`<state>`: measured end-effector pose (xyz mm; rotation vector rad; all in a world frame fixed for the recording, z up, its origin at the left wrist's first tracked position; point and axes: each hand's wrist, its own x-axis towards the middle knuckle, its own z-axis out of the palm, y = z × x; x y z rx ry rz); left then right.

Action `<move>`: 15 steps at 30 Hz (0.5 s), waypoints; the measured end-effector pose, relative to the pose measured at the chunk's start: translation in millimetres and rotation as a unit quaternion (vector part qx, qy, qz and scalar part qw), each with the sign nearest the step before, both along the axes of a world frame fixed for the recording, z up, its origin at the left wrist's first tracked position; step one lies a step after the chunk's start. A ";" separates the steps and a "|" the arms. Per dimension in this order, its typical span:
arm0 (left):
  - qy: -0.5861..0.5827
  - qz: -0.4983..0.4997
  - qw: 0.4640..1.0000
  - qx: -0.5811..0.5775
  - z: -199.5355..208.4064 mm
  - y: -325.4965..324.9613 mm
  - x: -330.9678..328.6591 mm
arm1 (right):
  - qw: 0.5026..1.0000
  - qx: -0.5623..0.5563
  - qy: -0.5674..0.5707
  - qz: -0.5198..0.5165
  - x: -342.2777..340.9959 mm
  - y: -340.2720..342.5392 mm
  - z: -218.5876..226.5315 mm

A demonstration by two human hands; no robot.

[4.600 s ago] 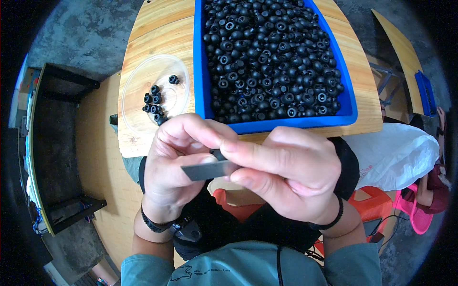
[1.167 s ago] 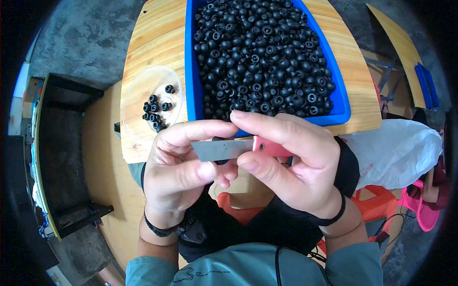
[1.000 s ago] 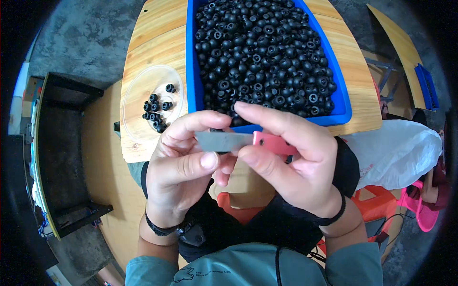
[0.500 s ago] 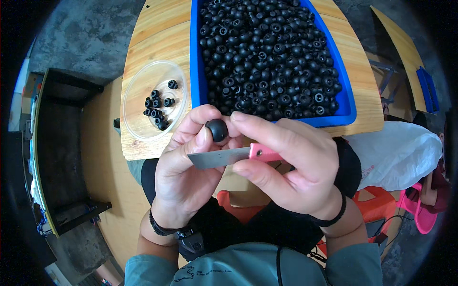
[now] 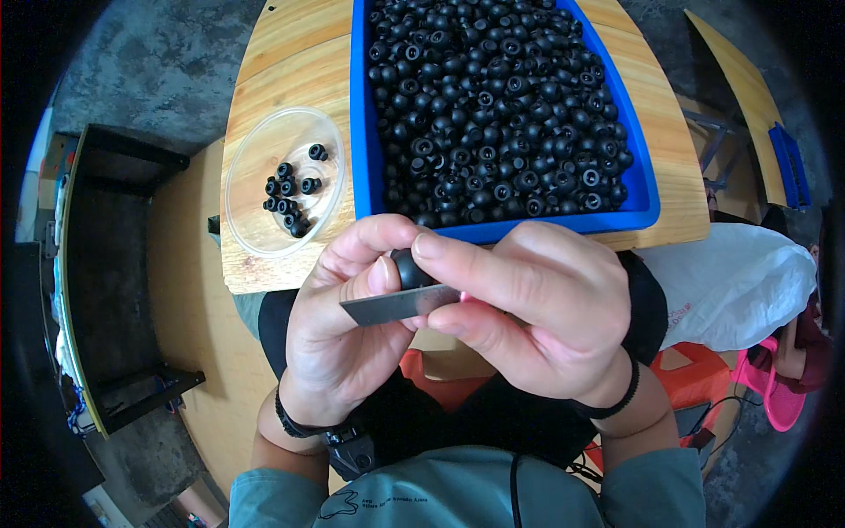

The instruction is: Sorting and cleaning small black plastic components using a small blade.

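Between the thumb and fingers of my left hand [image 5: 339,326] sits a round black rubber part [image 5: 410,271]. My right hand [image 5: 550,308] is closed on a small knife with a pink handle, which its fingers now mostly cover. The flat metal knife blade [image 5: 387,307] lies across the lower side of the black part, its edge against or very near it. The right index fingertip rests on the part's upper right. Just beyond the hands stands a blue bin [image 5: 653,176], heaped with similar black rubber parts [image 5: 493,114].
Left of the bin, a clear round plastic dish [image 5: 249,224] holds several small black pieces [image 5: 287,187]. Both containers stand on a wooden table [image 5: 290,70]. A white plastic bag [image 5: 731,282] lies at the right, near a pink stool [image 5: 779,392]. A black shelf frame [image 5: 132,264] stands left.
My right hand has moved the knife blade up against the black part and tilted it. The part sits slightly lower, and the pink handle is now mostly hidden by the fingers.
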<state>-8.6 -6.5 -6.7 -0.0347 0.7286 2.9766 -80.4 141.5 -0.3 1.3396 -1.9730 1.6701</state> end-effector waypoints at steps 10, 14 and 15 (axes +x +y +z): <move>0.010 0.013 0.999 -0.042 2.7 0.1 -1.4 | 0.996 0.010 -0.066 0.054 3.8 6.2 4.4; 0.007 0.000 0.997 -0.072 -5.9 -1.7 -0.2 | 0.997 -0.001 -0.068 0.035 5.0 4.5 4.0; 0.007 0.002 0.997 -0.073 -6.8 -2.4 0.0 | 0.996 -0.005 -0.081 0.039 5.5 2.5 3.3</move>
